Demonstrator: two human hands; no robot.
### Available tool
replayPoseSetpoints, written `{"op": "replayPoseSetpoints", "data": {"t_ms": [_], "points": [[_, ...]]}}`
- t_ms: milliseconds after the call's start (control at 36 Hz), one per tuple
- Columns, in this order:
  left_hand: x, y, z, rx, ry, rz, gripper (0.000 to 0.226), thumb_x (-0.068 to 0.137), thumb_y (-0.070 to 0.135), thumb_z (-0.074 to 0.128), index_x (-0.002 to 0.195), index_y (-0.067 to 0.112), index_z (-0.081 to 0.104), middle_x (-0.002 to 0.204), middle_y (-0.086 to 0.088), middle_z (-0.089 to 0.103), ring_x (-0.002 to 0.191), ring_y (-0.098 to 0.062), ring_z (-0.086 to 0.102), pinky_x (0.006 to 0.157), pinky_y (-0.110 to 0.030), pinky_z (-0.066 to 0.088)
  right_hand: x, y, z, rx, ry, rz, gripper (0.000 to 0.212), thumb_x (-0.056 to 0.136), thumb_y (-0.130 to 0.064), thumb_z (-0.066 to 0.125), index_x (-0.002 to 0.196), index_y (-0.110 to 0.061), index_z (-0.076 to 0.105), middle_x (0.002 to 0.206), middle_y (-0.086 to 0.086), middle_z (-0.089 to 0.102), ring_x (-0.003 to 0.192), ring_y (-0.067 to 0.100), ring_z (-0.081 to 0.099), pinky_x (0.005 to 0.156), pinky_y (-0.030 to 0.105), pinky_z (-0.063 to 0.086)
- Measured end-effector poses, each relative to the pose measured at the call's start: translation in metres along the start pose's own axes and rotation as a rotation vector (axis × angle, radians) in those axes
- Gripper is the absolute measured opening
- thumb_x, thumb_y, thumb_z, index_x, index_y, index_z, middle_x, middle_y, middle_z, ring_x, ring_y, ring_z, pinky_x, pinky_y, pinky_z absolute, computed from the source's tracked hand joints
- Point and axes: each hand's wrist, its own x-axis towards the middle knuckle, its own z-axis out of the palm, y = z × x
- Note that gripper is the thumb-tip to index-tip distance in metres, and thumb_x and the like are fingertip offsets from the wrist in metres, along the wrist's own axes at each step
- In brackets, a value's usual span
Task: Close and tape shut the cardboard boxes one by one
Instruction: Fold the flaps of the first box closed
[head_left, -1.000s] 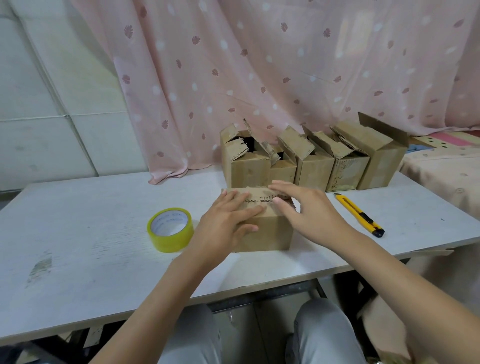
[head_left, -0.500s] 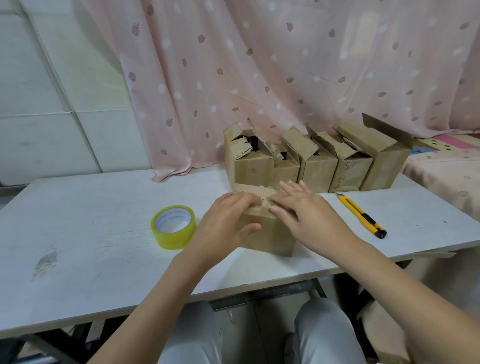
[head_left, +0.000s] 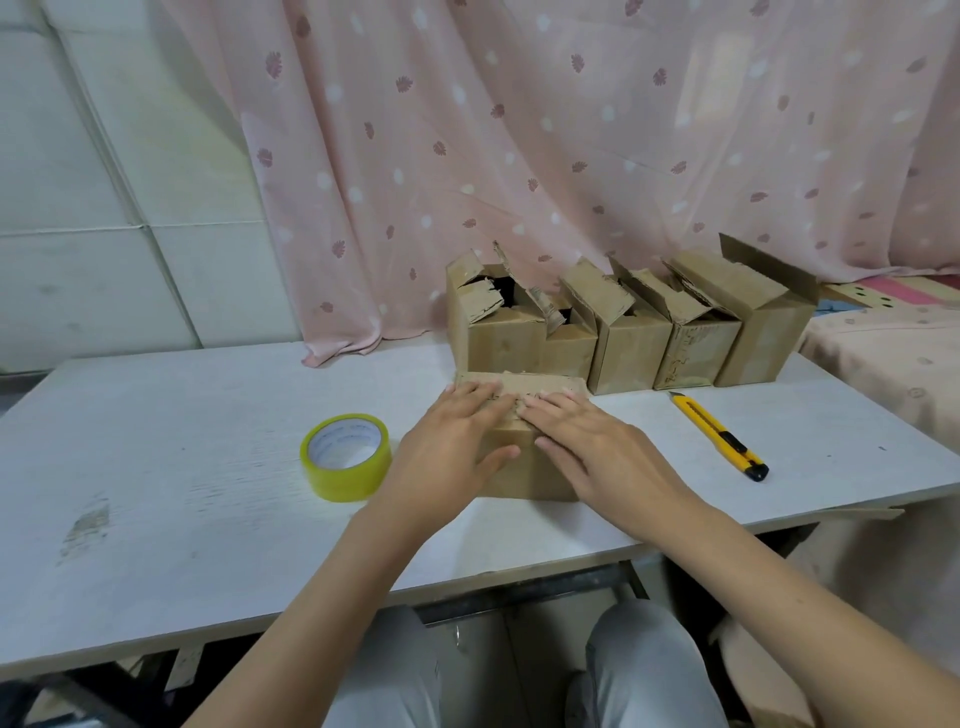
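A small brown cardboard box (head_left: 524, 475) stands near the middle of the white table (head_left: 182, 493). Its top flaps are folded down. My left hand (head_left: 457, 447) lies flat on the left part of the top, thumb against the front face. My right hand (head_left: 597, 441) lies flat on the right part, fingers stretched over the flaps. The fingertips of both hands nearly meet at the seam. A roll of yellow tape (head_left: 345, 457) lies flat to the left of the box. Behind it stands a row of several boxes (head_left: 623, 332) with flaps raised.
A yellow utility knife (head_left: 719, 436) lies to the right of the box. A pink patterned curtain (head_left: 519, 156) hangs behind the table. A covered surface (head_left: 893, 353) adjoins the table's right end. My knees show below the front edge.
Both hands have slid together on top of the box and flattened out, pressing the flaps level. The view has shifted slightly.
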Motion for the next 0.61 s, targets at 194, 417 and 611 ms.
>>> {"op": "replayPoseSetpoints", "data": {"t_ms": [194,417,611], "points": [[-0.001,0.000,0.001,-0.007,-0.018,-0.033,0.057,0.098,0.045,0.055,0.150,0.027,0.042,0.158,0.005,0.035,0.148,-0.011,0.024,0.119,-0.017,0.002,0.002,0.002,0.002,0.108,0.062,0.051,0.035,0.103,-0.030,0.052,0.137,-0.028,0.061,0.143,-0.013,0.055,0.140,0.007,0.043,0.116,0.028,0.035],[-0.003,0.000,-0.003,-0.052,-0.016,-0.050,0.049,0.096,0.045,0.059,0.144,0.039,0.048,0.155,0.009,0.040,0.146,-0.010,0.030,0.121,-0.028,0.021,0.009,0.003,-0.011,0.240,0.088,0.065,0.026,0.101,-0.027,0.059,0.123,-0.025,0.072,0.129,-0.014,0.066,0.127,-0.006,0.051,0.109,0.022,0.041],[-0.006,0.000,-0.010,-0.051,-0.027,-0.019,0.040,0.099,0.038,0.056,0.136,0.053,0.052,0.152,0.013,0.044,0.144,-0.010,0.032,0.107,-0.034,0.039,0.002,0.009,-0.010,0.405,0.208,0.158,0.023,0.099,-0.022,0.060,0.116,-0.024,0.075,0.116,-0.020,0.070,0.116,-0.010,0.057,0.102,0.014,0.043]]}}
